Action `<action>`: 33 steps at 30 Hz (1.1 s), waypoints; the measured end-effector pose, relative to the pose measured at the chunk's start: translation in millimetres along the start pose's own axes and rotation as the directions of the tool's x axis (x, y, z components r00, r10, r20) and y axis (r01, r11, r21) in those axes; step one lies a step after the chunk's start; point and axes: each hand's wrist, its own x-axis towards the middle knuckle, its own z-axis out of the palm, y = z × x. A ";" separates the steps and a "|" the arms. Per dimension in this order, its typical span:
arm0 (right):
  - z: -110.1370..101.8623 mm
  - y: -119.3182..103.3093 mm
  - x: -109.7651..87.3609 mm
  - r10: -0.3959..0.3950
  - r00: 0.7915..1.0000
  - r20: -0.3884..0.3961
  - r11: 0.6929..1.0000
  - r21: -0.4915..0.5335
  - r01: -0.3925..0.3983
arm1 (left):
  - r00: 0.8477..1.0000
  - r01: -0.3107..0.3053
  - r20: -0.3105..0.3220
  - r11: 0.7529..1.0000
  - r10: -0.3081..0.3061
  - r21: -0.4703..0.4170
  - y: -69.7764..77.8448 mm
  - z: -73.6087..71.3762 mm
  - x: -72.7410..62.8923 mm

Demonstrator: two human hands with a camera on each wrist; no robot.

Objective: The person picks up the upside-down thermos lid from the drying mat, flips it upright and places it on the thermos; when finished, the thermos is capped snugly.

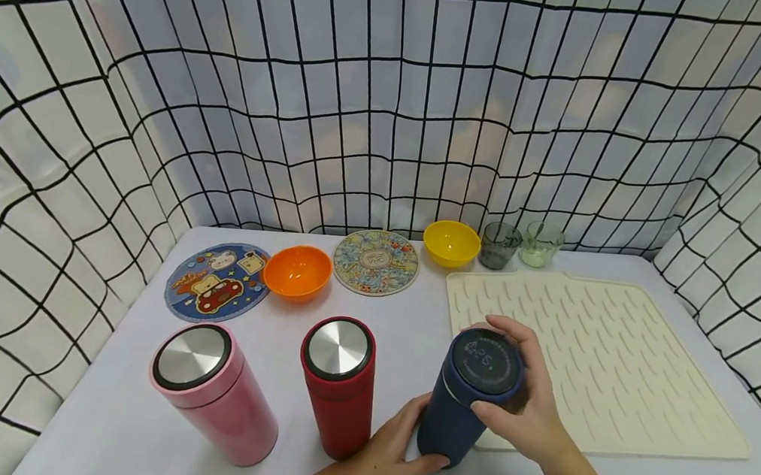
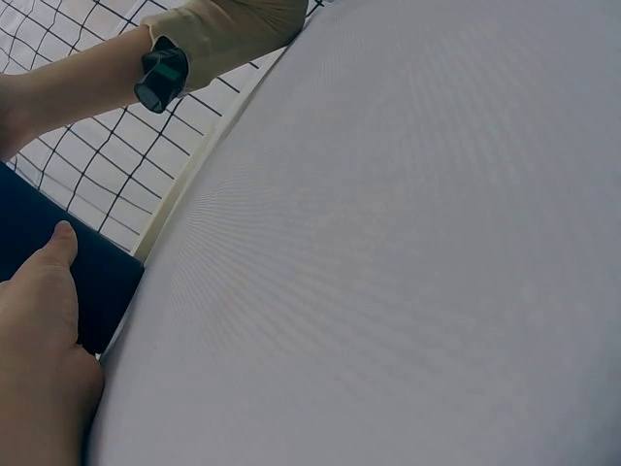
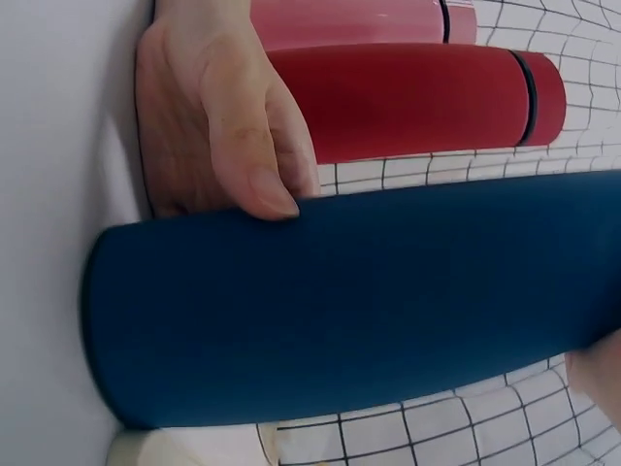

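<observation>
A dark blue thermos bottle stands slightly tilted in the head view, with lit marks and a green dot on its black lid top. My right hand grips it around the lid, thumb in front and fingers behind. Low on the bottle, my left hand holds the base between thumb and fingers. The left wrist view shows that thumb along the blue wall. Left of it stands a red thermos, close to the left hand, and then a pink thermos, both with silver-topped lids.
A cream ridged mat lies at the right. Along the back are a blue cartoon placemat, an orange bowl, a round patterned mat, a yellow bowl, a grey glass and a greenish glass. Black-grid netting surrounds the table.
</observation>
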 end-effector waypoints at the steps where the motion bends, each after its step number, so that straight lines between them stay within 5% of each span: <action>1: 0.0 -0.3 -0.1 0.007 1.000 -0.004 1.000 -0.014 -0.007 | 1.000 0.001 0.002 1.000 -0.001 -0.004 0.0 -0.2 0.1; 7: -1.9 -3.4 0.3 0.042 0.997 0.071 0.999 -0.012 -0.041 | 1.000 0.010 0.015 1.000 -0.010 -0.014 -0.6 -0.8 -0.4; 13: -2.9 -3.6 0.9 0.060 0.998 -0.001 0.998 -0.023 -0.060 | 0.999 0.004 0.032 1.000 -0.004 -0.011 -1.2 -1.2 -0.8; 20: -6.7 -2.8 3.2 0.089 0.991 0.098 0.995 0.036 -0.093 | 0.999 0.024 0.042 0.999 -0.025 0.023 -0.9 -2.7 -0.6; 26: -6.0 0.3 -1.6 0.073 0.997 0.035 0.997 0.033 -0.074 | 0.999 0.015 0.044 1.000 -0.015 0.007 0.3 -1.9 -0.4; 33: -5.3 1.1 -1.4 0.075 0.994 0.085 0.994 0.074 -0.081 | 0.998 0.028 0.061 0.999 -0.025 -0.041 -2.1 -2.7 0.8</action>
